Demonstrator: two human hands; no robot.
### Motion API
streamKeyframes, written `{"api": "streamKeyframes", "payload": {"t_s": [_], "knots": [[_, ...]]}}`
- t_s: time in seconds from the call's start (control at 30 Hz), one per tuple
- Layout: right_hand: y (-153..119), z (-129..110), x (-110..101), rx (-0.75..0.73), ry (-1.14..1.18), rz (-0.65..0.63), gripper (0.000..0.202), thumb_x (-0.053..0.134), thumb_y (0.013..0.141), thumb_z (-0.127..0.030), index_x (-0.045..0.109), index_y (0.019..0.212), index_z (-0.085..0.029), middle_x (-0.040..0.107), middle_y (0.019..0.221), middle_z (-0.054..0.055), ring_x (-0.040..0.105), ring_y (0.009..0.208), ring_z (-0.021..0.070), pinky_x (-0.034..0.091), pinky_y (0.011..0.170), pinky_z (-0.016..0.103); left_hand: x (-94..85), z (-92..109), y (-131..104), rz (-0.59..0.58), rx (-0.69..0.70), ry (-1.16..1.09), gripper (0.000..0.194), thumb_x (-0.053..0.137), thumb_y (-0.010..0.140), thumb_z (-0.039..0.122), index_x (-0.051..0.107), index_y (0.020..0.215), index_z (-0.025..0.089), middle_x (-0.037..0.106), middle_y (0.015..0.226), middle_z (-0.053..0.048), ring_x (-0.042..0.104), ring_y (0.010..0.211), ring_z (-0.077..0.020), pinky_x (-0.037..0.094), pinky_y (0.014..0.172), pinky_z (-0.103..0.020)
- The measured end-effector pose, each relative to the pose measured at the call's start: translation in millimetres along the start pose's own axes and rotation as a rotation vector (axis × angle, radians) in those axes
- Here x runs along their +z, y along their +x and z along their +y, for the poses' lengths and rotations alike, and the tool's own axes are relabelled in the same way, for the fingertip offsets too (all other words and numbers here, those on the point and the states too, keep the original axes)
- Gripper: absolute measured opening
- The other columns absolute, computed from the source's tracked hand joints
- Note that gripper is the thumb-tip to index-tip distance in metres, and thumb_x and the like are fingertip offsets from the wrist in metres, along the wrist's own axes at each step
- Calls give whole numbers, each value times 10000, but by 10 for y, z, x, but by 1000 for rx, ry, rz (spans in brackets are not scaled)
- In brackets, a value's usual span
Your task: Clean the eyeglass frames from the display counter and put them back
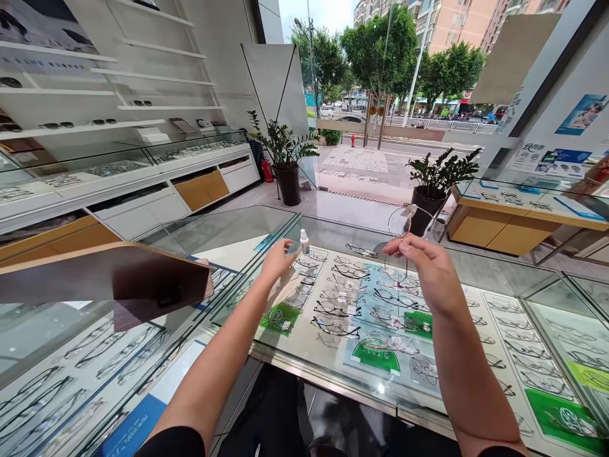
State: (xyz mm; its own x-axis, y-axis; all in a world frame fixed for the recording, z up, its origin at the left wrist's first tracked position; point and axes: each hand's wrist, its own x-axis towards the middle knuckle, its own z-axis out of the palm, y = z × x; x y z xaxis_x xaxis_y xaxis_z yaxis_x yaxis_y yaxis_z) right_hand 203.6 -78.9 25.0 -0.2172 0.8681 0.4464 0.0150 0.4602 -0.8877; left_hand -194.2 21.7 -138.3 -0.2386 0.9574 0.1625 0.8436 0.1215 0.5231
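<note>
My right hand (423,263) holds a pair of thin-framed glasses (391,222) up above the glass counter, pinched between thumb and fingers. My left hand (280,259) is over the counter just left of a small white bottle (304,242), fingers bent toward it; a thin clear item may lie between the fingertips, too faint to make out. A dark-framed pair of glasses (361,250) rests on the counter top between the hands. Under the glass (304,348), rows of eyeglasses are laid out with green and blue cards.
At the left, a dark-faced panel with a wooden edge (157,279) stands over the counter. Potted plants (288,181) (425,197) stand beyond the counter. Shelves with glasses (118,124) line the left wall, and another display table (504,222) stands at the right.
</note>
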Motion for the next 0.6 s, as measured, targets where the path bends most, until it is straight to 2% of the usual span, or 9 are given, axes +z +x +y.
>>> {"api": "streamKeyframes", "payload": {"t_s": [0.1, 0.17, 0.27, 0.43, 0.6], "knots": [[-11, -5, -2, -5, -1, 2, 243, 612, 1001, -363, 787, 873, -252, 753, 975, 45, 657, 998, 229, 476, 902, 390, -176, 22, -334, -49, 0, 107, 275, 656, 900, 401, 671, 1093, 205, 751, 999, -91, 688, 901, -276, 441, 769, -333], [-18, -10, 4, -5, -1, -2, 247, 607, 1002, -358, 777, 860, -249, 755, 974, 42, 658, 996, 227, 474, 911, 391, -206, 62, -568, -119, 34, 154, 261, 717, 851, 473, 681, 938, 229, 731, 855, -52, 667, 808, -261, 417, 730, -323], [-27, -17, 21, -6, -6, -10, 249, 606, 998, -357, 763, 841, -244, 757, 974, 44, 659, 996, 228, 472, 917, 394, -137, 135, -823, -162, 87, 195, 272, 795, 777, 459, 673, 864, 232, 737, 916, -65, 673, 875, -269, 407, 737, -317], [-44, -36, 45, -4, -17, -23, 257, 617, 991, -384, 756, 826, -246, 758, 973, 44, 664, 1003, 235, 477, 907, 391, -15, 196, -897, -130, 84, 183, 139, 674, 866, 344, 658, 824, 213, 719, 1014, -124, 663, 949, -293, 402, 768, -336], [-55, -72, 36, 3, -21, -35, 274, 589, 1009, -375, 771, 851, -243, 765, 976, 49, 673, 1009, 233, 497, 945, 400, -83, 153, -826, -61, -16, 45, 162, 589, 882, 341, 602, 771, 223, 696, 844, -90, 625, 802, -256, 374, 714, -318]]}}
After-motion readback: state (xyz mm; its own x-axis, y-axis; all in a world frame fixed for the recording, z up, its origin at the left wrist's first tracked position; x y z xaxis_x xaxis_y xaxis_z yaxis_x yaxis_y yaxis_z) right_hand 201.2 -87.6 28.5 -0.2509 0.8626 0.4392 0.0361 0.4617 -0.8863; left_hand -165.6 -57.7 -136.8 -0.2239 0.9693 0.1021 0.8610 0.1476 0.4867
